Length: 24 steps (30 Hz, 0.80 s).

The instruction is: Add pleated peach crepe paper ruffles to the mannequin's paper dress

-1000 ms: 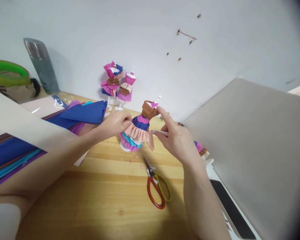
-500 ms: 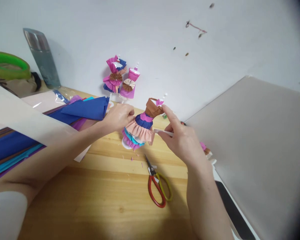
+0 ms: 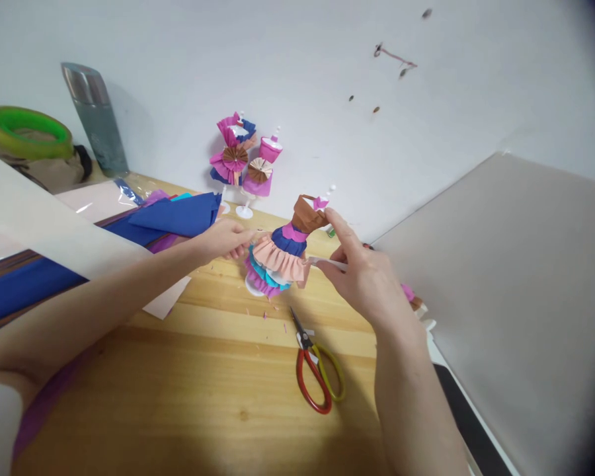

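Observation:
A miniature dress form [image 3: 290,241] stands tilted on the table, dressed in a brown paper bodice, pink waistband, navy layer and peach, turquoise and purple ruffles. The index finger of my right hand [image 3: 369,277] touches the bodice's right edge. Between that hand's thumb and curled fingers is a narrow white strip [image 3: 320,261], its end at the peach ruffle. My left hand [image 3: 225,239] is closed just left of the skirt, fingertips pinched; a thin, faint piece shows there, too small to name. Scissors [image 3: 305,340] with one red and one yellow handle lie below the form.
Two more dressed forms [image 3: 258,175] stand against the wall. Folded blue crepe paper [image 3: 173,215] and other coloured sheets lie left, near a bottle [image 3: 99,125] and a green tape roll [image 3: 30,132]. A grey panel [image 3: 515,264] rises on the right. Small paper scraps dot the table.
My left hand has drawn back leftward from the dress form's waist, leaving a gap. My right hand stays at the form. The whole view has shifted slightly.

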{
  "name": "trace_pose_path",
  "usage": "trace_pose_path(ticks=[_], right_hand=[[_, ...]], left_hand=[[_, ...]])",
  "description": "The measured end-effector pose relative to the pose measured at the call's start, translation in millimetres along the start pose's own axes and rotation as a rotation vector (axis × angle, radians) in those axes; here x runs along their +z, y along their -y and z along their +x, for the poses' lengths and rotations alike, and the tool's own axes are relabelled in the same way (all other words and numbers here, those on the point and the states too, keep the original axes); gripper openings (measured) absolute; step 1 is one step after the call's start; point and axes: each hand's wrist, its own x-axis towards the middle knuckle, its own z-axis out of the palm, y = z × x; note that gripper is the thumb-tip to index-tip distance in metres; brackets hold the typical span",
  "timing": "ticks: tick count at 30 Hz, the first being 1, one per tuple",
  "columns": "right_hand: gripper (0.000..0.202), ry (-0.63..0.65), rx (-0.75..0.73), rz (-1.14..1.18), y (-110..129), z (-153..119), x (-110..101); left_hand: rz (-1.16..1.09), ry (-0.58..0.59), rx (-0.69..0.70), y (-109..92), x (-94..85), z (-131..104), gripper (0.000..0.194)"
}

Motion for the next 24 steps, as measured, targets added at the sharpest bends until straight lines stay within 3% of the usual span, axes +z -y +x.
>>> trace_pose_path(ticks=[4,6,9,11,15,20,24], right_hand=[[0.073,0.001,-0.030,-0.001,-0.8,-0.5,-0.7],[0.073,-0.005,-0.042,0.002,-0.2,-0.6,-2.0],[0.072,-0.015,-0.058,-0.010,0.6,-0.4,-4.4],[0.073,-0.016,-0.076,-0.029,0.6,-0.2,-5.6],[0.076,-0.028,-0.104,-0.077,1.0,0.0,-6.1],[0.079,-0.025,-0.109,-0.103,5.8,-4.7,-4.9],[0.085,0.006,-0.119,-0.061,9.5,-13.5,-1.6]], left_hand=[[0.093,-0.153,0.183,-2.9,1.3,-6.4,0.034],[0.064,-0.161,0.274,-7.1,2.6,-6.1,0.044],[-0.022,-0.062,0.327,-16.4,5.6,-1.8,0.070],[-0.072,0.004,0.358,-24.8,8.0,2.4,0.072],[-0.196,0.074,0.477,-39.6,13.7,13.3,0.059],[-0.286,0.123,0.434,-40.7,20.2,28.2,0.044],[-0.310,0.246,0.446,-41.6,15.2,33.9,0.036]])
